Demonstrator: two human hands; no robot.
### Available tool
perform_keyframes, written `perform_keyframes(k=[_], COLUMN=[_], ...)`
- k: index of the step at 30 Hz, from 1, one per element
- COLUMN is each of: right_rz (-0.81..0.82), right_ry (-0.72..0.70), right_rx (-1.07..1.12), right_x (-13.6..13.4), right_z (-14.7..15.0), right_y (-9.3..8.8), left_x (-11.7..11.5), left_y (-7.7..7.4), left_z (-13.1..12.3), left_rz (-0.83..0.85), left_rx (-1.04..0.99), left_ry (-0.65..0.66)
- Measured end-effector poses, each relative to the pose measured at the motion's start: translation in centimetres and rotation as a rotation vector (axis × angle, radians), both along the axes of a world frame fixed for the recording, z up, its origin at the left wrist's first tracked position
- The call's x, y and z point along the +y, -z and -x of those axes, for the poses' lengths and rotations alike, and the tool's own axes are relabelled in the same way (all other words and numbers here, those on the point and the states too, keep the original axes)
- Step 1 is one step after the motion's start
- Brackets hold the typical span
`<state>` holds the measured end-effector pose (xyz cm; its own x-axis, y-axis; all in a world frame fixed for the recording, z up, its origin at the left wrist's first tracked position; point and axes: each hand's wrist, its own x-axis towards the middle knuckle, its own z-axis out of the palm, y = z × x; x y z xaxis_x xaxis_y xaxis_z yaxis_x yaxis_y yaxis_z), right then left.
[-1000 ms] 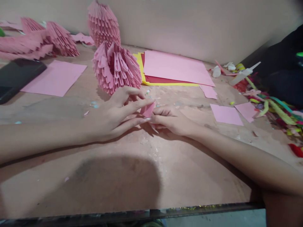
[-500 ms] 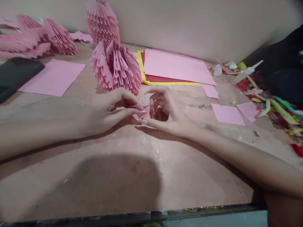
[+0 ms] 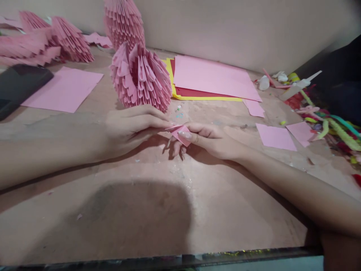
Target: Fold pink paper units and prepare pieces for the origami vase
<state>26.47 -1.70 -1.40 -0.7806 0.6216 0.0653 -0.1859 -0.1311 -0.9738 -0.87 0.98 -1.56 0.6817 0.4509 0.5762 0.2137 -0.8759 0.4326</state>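
Observation:
A small folded pink paper piece sits between both hands, just above the worn tabletop. My left hand reaches in from the left, fingers pressed together and pinching the piece's left edge. Coming from the right, my right hand has its thumb on top of the piece and its fingers curled beneath it. Just behind my hands stands a pink origami structure built of many folded units.
Stacked pink, red and yellow sheets lie behind. A pink sheet and a dark phone are at the left, more origami sections at the far left. Small pink squares and colourful scraps clutter the right.
My right hand had opened and lifted off the piece; now it has closed on it again with the thumb on top. My left hand kept its pinch.

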Motion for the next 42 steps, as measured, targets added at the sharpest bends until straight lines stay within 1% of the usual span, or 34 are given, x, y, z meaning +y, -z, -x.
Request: perform_keyframes(k=[2,3,4,7,8,9,10,12,13,17,22,25,28,31,32,34,35,37,39,40,42], right_rz=[0.022,0.037,0.051,0.082,0.091,0.1,0.109,0.118,0.115,0.104,0.141,0.177,0.145,0.115,0.112,0.089,0.064,-0.015,-0.135,-0.197,-0.287], right_ry=[-0.02,-0.025,-0.029,-0.028,-0.028,-0.027,-0.03,-0.042,-0.051,-0.06,-0.033,-0.02,0.019,0.045,0.053,0.068,0.068,0.055,0.035,0.029,0.039], right_rx=[0.035,0.046,0.054,0.056,0.049,0.05,0.057,0.077,0.08,0.052,0.047,0.026,0.013,0.006,-0.001,-0.014,-0.024,-0.048,-0.083,-0.096,-0.124], right_x=[0.2,0.2,0.2,0.1,0.0,0.0,-0.1,0.0,0.0,0.1,-0.2,-0.4,-0.6,-0.8,-0.9,-1.0,-1.1,-1.1,-1.1,-1.0,-0.9], right_z=[-0.1,-0.1,-0.1,-0.3,-0.4,-0.4,-0.5,-0.5,-0.6,-0.7,-0.6,-0.4,-0.2,-0.1,-0.1,-0.1,-0.1,-0.2,-0.3,-0.3,-0.3], right_y=[-0.1,-0.2,-0.3,-0.6,-0.7,-0.8,-0.8,-0.9,-0.8,-0.7,-0.9,-1.1,-1.0,-0.9,-0.9,-0.8,-0.8,-0.9,-1.1,-1.1,-1.4], left_x=[0.1,0.2,0.3,0.7,0.8,0.9,0.9,0.8,0.6,-0.1,-0.3,-0.3,-0.3,-0.4,-0.5,-0.8,-1.1,-1.7,-2.3,-2.5,-2.8], left_y=[0.3,0.4,0.4,0.2,0.1,0.0,-0.1,-0.3,-0.4,-0.4,-0.2,-0.4,-0.4,-0.4,-0.4,-0.6,-0.8,-1.3,-2.1,-2.4,-2.9], left_z=[0.3,0.4,0.4,0.7,0.9,1.1,1.3,1.6,1.7,1.3,1.1,1.0,0.8,0.3,0.1,-0.5,-0.8,-1.7,-2.6,-3.0,-3.5], left_rz=[-0.108,-0.123,-0.096,0.095,0.139,0.144,0.114,0.0,-0.061,-0.256,-0.326,-0.472,-0.61,-0.69,-0.671,-0.526,-0.421,-0.172,0.086,0.21,0.426], left_rx=[-0.023,-0.021,-0.002,0.156,0.209,0.242,0.252,0.233,0.217,0.194,0.207,0.224,0.219,0.195,0.17,0.097,0.052,-0.005,0.047,0.1,0.187], left_ry=[0.021,0.022,0.008,-0.051,-0.043,-0.013,0.035,0.146,0.173,0.135,0.115,0.106,0.113,0.133,0.14,0.153,0.153,0.091,0.008,-0.004,0.035])
